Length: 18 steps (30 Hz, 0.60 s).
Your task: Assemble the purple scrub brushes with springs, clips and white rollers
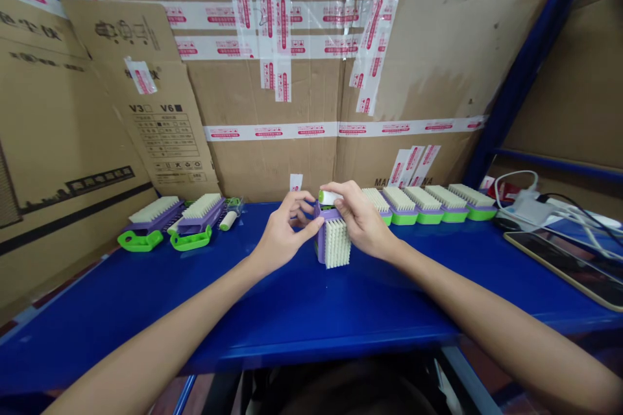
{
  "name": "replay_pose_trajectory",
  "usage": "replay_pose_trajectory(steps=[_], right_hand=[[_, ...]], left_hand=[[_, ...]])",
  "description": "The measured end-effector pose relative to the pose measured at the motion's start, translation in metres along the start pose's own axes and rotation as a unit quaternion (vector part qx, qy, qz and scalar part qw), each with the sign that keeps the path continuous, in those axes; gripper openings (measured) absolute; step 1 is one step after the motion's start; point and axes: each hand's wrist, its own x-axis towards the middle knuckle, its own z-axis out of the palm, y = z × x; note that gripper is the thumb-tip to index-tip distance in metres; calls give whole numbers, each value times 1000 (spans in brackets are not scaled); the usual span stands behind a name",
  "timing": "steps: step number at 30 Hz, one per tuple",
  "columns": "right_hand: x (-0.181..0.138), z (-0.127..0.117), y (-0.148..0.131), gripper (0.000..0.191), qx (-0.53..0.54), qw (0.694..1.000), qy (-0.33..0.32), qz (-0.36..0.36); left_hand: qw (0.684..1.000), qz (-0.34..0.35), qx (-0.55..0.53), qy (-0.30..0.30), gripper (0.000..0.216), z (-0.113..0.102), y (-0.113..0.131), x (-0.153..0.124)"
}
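A purple brush (332, 241) with cream bristles stands on its end on the blue table (302, 305), bristles facing me. My left hand (285, 232) grips its purple back from the left, fingers curled. My right hand (359, 217) holds it from the right and pinches a small white and green roller piece (328, 197) at its top.
Two purple brushes with green handles (165, 224) lie at the left, a small roller (228, 217) beside them. A row of several green-based brushes (433, 202) lines the back right. Taped cardboard boxes (272, 91) wall the back. Cables (545, 207) and a tablet (569, 266) sit far right.
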Motion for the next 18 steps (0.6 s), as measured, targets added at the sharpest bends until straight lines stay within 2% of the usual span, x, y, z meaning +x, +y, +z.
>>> replay_pose_trajectory(steps=[12, 18], right_hand=[[1, 3, -6, 32, 17, 1000, -2, -2], [-1, 5, -6, 33, 23, 1000, -8, 0]], left_hand=[[999, -29, -10, -18, 31, -3, 1, 5], [1000, -20, -2, -18, 31, -4, 1, 6]])
